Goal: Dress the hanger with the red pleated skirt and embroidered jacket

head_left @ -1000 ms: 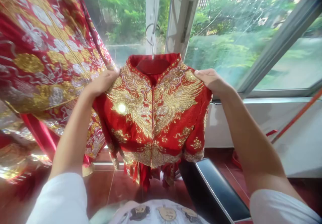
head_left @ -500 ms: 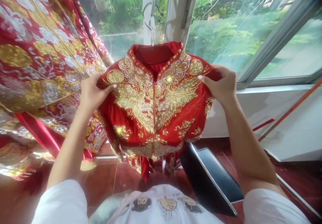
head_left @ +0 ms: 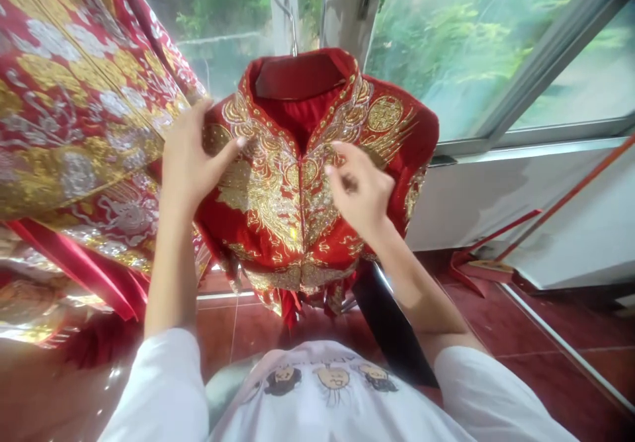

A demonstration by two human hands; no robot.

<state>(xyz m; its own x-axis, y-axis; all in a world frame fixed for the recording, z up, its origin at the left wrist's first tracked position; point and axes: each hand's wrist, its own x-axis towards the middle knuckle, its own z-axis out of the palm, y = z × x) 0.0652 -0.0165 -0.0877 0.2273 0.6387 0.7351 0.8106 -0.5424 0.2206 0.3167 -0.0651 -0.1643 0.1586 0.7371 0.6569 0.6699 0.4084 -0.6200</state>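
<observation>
A red jacket (head_left: 278,223) with a stand collar and dense gold and silver embroidery hangs on a hanger (head_left: 294,28) in front of me. My left hand (head_left: 191,147) is on the jacket's left shoulder, its thumb stretched across the front and its fingers over the shoulder, partly hidden. In front of the chest, just right of the centre opening, is my right hand (head_left: 361,187). Its fingers are curled, with a small gap between thumb and forefinger and nothing visible in it. Whether that hand touches the cloth is hard to see.
Another red garment (head_left: 74,118) with gold and silver embroidery hangs at the left. Behind the jacket are windows (head_left: 456,58). A black panel-like object (head_left: 391,329) stands below right. A red dustpan-like item (head_left: 476,270) and a slanting pole (head_left: 570,200) are by the white wall.
My right hand has let go of the jacket's right shoulder and moved left to the chest. My left hand has shifted slightly up on its shoulder. The view has tilted downward.
</observation>
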